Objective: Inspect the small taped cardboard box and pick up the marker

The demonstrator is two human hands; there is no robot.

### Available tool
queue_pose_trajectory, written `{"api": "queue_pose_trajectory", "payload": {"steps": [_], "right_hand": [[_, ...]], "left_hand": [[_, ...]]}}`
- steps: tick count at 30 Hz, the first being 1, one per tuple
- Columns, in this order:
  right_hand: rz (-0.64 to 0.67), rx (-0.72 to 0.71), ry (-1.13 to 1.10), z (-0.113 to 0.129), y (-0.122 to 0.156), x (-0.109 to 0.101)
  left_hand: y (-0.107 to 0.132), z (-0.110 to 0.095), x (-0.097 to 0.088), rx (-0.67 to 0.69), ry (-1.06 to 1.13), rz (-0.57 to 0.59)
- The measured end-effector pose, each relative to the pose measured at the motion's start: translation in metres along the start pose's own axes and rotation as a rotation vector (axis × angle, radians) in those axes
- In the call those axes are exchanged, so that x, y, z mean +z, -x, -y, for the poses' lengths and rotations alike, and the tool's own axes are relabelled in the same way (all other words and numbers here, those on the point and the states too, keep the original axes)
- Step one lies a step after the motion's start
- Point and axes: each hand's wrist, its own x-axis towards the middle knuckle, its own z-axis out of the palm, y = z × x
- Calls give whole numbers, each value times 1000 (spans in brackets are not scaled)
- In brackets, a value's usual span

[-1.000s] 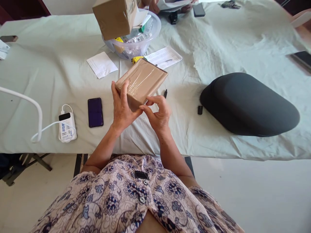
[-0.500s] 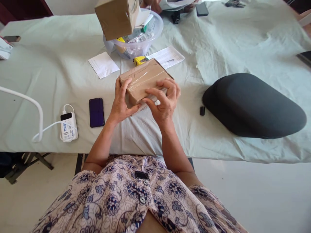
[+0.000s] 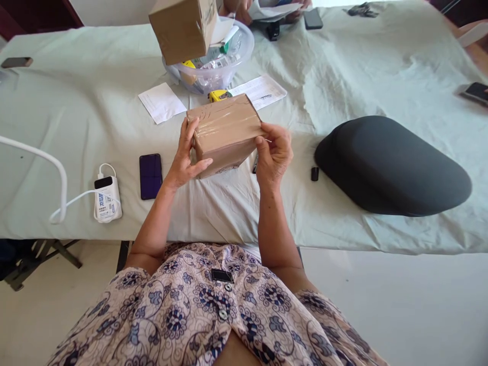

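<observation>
A brown cardboard box point(image 3: 224, 133) wrapped in clear tape is held above the table's near edge. My left hand point(image 3: 185, 158) grips its left end, fingers up the side and thumb under the front. My right hand point(image 3: 273, 154) clasps the right end with curled fingers. The taped top face is turned up toward me. A dark marker point(image 3: 254, 163) lies on the cloth just under the box, partly hidden by it.
On the pale green cloth point(image 3: 76, 112) lie a dark phone point(image 3: 150, 176), a white power bank point(image 3: 107, 199) with cable, a paper slip point(image 3: 161, 102), a form point(image 3: 259, 90), a yellow tape measure point(image 3: 217, 95). A clear bowl point(image 3: 213, 66) bears another box point(image 3: 183, 28). Black case point(image 3: 392, 165) right.
The box has been turned between my hands; its long side now faces me. My right hand slid from the front face to the right end. The left hand stays on the left end.
</observation>
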Motion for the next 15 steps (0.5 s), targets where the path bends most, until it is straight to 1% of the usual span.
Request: {"api": "queue_pose_trajectory", "payload": {"steps": [3,6,10,12,15], "right_hand": [[11,-2,-24,2,5,-2],[30,-11,-44,7,9,-7],[44,6,-87,15,12,-12],[85,9,-98,21,13,-12],[146,39,-67,31,15,-10]], "left_hand": [[3,7,0,-10,0,4],[6,8,4,-20,6,-23],[4,-3,6,-31,67,-49],[1,-9,5,-46,90,-77],[-4,-14,5,-67,61,-147]]}}
